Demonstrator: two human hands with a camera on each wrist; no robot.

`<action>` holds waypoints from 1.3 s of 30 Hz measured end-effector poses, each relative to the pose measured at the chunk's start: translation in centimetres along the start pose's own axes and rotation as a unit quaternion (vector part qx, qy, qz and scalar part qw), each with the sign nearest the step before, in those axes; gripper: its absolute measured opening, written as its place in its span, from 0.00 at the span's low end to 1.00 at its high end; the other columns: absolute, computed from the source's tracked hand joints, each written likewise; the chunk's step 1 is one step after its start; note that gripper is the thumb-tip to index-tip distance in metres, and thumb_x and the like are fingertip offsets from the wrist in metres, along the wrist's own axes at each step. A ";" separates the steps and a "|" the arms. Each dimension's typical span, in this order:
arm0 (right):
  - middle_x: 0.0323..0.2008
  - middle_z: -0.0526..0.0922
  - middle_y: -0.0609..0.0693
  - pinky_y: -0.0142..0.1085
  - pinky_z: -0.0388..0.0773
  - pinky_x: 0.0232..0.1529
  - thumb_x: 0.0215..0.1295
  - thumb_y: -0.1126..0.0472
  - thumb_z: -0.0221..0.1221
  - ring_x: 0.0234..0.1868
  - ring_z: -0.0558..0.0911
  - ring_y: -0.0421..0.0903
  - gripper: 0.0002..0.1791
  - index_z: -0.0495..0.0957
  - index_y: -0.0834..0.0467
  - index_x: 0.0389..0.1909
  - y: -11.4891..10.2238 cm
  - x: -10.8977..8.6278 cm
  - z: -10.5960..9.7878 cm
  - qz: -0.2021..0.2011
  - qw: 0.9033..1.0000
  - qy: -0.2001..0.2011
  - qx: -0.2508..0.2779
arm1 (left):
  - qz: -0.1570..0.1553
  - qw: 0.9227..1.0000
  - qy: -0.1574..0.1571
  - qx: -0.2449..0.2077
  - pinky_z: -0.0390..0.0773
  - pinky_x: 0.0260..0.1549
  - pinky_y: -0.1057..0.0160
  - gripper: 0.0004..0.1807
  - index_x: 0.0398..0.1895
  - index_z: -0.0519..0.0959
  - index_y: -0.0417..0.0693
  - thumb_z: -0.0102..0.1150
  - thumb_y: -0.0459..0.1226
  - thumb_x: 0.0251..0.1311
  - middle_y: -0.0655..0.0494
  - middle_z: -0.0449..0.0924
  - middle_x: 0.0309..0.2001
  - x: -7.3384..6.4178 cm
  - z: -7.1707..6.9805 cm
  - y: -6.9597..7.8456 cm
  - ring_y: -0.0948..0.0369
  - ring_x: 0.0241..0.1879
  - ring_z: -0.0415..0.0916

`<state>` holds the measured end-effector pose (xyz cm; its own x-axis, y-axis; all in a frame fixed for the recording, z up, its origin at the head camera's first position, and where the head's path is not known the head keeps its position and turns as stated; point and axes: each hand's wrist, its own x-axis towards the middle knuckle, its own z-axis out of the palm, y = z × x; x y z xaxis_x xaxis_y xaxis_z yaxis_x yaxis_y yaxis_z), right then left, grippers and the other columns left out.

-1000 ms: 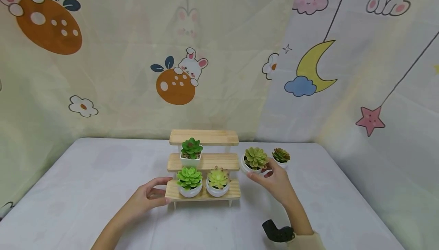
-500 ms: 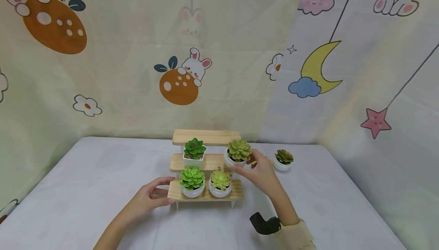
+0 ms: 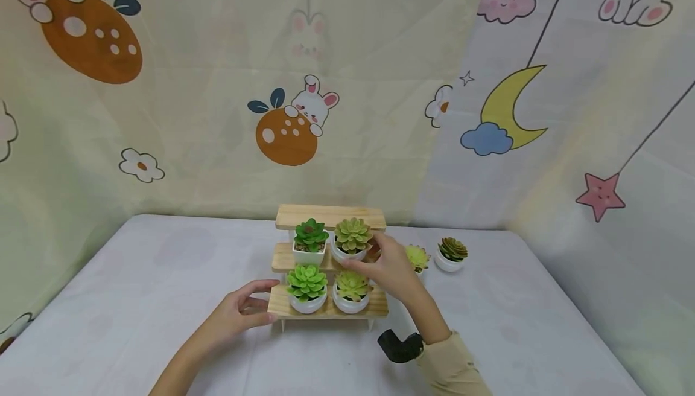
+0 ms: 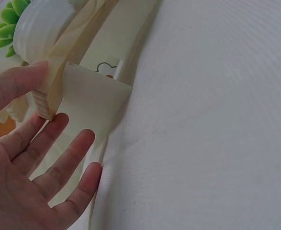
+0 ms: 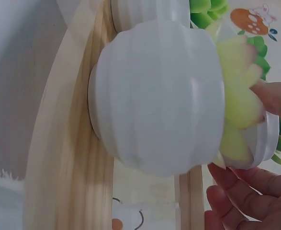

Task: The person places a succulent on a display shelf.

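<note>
A tiered wooden plant stand [image 3: 328,309] sits on the table. My left hand [image 3: 246,308] holds the left end of its lowest shelf, thumb [image 4: 23,84] on one face and fingertips at the other. My right hand [image 3: 388,266] grips the white pot of a potted succulent [image 3: 353,236] at the middle shelf; whether the pot touches the wood I cannot tell. Left of it stands a dark green succulent [image 3: 311,236] in a square pot. On the lowest shelf are a bright green succulent [image 3: 306,284] and a yellow-green succulent [image 3: 352,287], whose pot fills much of the right wrist view.
Right of the stand, another yellow-green succulent [image 3: 417,257] is partly hidden behind my right hand. A small brownish-green potted succulent [image 3: 451,251] stands farther right on the white-covered table [image 3: 521,323]. A printed cloth [image 3: 206,112] hangs behind. A black strap-like piece [image 3: 400,346] is at my right wrist.
My right hand has carried the potted succulent leftward from beside the stand to the middle shelf. A yellow-green succulent behind the hand has come into sight. My left hand keeps its place on the stand.
</note>
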<state>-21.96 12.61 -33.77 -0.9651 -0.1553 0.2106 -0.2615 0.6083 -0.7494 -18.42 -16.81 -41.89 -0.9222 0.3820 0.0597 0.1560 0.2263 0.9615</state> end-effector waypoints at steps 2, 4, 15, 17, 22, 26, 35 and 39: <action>0.33 0.76 0.48 0.35 0.72 0.31 0.47 0.46 0.70 0.34 0.75 0.42 0.28 0.74 0.54 0.48 -0.1 0.1 0.2 0.000 1.000 -0.003 -0.003 | 0.000 1.000 0.000 0.002 0.76 0.41 0.68 0.34 0.63 0.65 0.37 0.65 0.36 0.52 0.32 0.64 0.61 0.0 0.0 0.0 0.63 0.45 0.76; 0.33 0.76 0.48 0.35 0.72 0.31 0.47 0.46 0.70 0.34 0.74 0.42 0.28 0.74 0.54 0.48 -0.3 0.2 0.3 0.000 1.000 -0.007 -0.002 | -0.001 1.000 0.000 0.002 0.76 0.41 0.68 0.34 0.63 0.65 0.37 0.65 0.36 0.52 0.33 0.64 0.61 0.0 0.0 -0.1 0.63 0.45 0.76; 0.32 0.75 0.49 0.34 0.69 0.29 0.50 0.47 0.68 0.31 0.71 0.43 0.28 0.74 0.55 0.49 -0.7 0.7 0.7 -0.007 0.999 -0.031 -0.014 | -0.004 1.000 0.000 0.007 0.75 0.41 0.67 0.34 0.62 0.65 0.37 0.65 0.36 0.52 0.32 0.65 0.60 0.0 -0.1 0.2 0.56 0.47 0.76; 0.31 0.75 0.49 0.34 0.69 0.29 0.50 0.47 0.68 0.30 0.70 0.43 0.27 0.74 0.56 0.48 -0.8 0.7 0.7 -0.005 0.999 -0.036 -0.016 | -0.005 1.000 0.000 0.006 0.76 0.41 0.67 0.34 0.62 0.65 0.37 0.65 0.36 0.52 0.33 0.65 0.60 0.0 -0.1 0.2 0.55 0.47 0.76; 0.29 0.74 0.49 0.35 0.67 0.29 0.50 0.48 0.68 0.30 0.69 0.44 0.24 0.74 0.56 0.44 -0.6 0.8 0.4 0.000 0.999 -0.046 -0.015 | -0.009 1.000 -0.001 -0.001 0.76 0.40 0.66 0.34 0.63 0.65 0.39 0.65 0.36 0.52 0.33 0.64 0.61 0.0 -0.1 0.1 0.53 0.49 0.74; 0.30 0.74 0.50 0.35 0.67 0.30 0.50 0.48 0.68 0.30 0.69 0.44 0.23 0.75 0.56 0.42 -0.3 0.9 0.0 0.001 0.999 -0.046 -0.018 | -0.012 1.000 -0.001 -0.004 0.77 0.40 0.66 0.34 0.63 0.65 0.39 0.65 0.37 0.53 0.34 0.64 0.62 0.0 0.0 0.1 0.52 0.49 0.74; 0.30 0.73 0.50 0.35 0.67 0.28 0.51 0.46 0.67 0.30 0.69 0.44 0.25 0.74 0.57 0.44 0.4 0.8 -0.9 0.018 0.998 -0.062 -0.028 | -0.013 1.000 0.002 -0.002 0.77 0.40 0.66 0.34 0.63 0.65 0.39 0.65 0.37 0.52 0.34 0.65 0.61 0.1 0.0 0.1 0.52 0.49 0.75; 0.29 0.73 0.50 0.34 0.67 0.27 0.51 0.47 0.67 0.30 0.69 0.44 0.24 0.73 0.58 0.43 0.4 0.8 -1.0 0.018 0.997 -0.068 -0.030 | -0.013 1.000 0.001 -0.002 0.77 0.40 0.66 0.34 0.63 0.65 0.39 0.65 0.37 0.52 0.33 0.64 0.61 0.0 0.0 0.1 0.51 0.49 0.75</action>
<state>-22.79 13.54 -33.30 -0.9678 -0.2337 0.0940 -0.2289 0.6599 -0.7157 -18.43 -16.74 -41.83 -0.9267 0.3742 0.0353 0.1307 0.2328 0.9637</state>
